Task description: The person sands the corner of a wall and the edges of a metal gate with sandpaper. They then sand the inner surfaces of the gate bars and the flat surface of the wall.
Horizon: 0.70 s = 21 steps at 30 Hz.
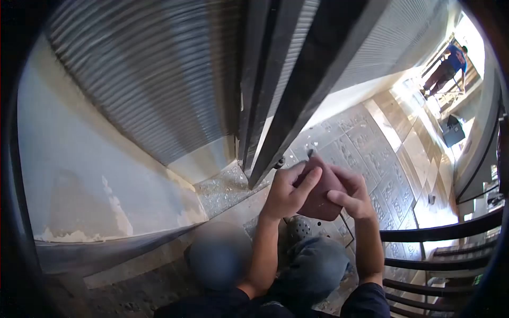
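A flat, reddish-brown piece of sandpaper (319, 200) with rounded corners is between my two hands, above my knees. My left hand (288, 192) grips its left side, the thumb lying across its face. On the right edge, my right hand (354, 195) pinches it with thumb and fingers. The fingers behind the sheet are partly hidden. Just beyond the hands stands a dark metal post (310, 85), its lower end near the floor. Below the sheet a grey clog with holes (299, 228) shows on my foot.
A corrugated metal panel (143, 79) rises ahead, beside a white wall with peeling paint (85, 175). Pale chips are scattered on the patterned floor tiles (366, 138). Curved dark bars (440, 233) stand at my right. Farther off, a person in a blue shirt (455, 57) stands near a bright opening.
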Each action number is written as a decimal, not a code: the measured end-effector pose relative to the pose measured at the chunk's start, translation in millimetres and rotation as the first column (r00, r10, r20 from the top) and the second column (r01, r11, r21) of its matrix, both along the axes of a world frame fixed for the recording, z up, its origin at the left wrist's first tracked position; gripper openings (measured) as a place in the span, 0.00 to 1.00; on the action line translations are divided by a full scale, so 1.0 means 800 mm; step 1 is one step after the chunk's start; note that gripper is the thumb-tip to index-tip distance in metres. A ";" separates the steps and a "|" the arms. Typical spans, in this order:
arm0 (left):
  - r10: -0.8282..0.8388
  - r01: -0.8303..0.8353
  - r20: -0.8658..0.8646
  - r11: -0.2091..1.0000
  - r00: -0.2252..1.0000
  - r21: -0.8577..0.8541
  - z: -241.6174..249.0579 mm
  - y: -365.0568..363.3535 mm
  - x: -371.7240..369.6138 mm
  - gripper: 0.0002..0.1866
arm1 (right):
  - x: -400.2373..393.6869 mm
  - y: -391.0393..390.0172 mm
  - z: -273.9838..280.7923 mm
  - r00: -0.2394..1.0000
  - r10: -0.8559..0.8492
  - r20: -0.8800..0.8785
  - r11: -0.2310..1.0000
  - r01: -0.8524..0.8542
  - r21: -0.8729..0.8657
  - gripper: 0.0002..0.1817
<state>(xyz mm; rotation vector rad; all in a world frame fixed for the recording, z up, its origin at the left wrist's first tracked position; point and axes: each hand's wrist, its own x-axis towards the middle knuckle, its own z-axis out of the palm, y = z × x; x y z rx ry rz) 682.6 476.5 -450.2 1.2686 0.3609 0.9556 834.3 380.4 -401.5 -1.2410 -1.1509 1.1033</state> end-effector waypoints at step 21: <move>0.665 -0.177 0.025 0.163 0.747 0.971 0.049 0.016 0.062 0.23 | 0.074 0.119 -0.100 0.632 0.775 -0.007 0.422 -0.510 0.749 0.06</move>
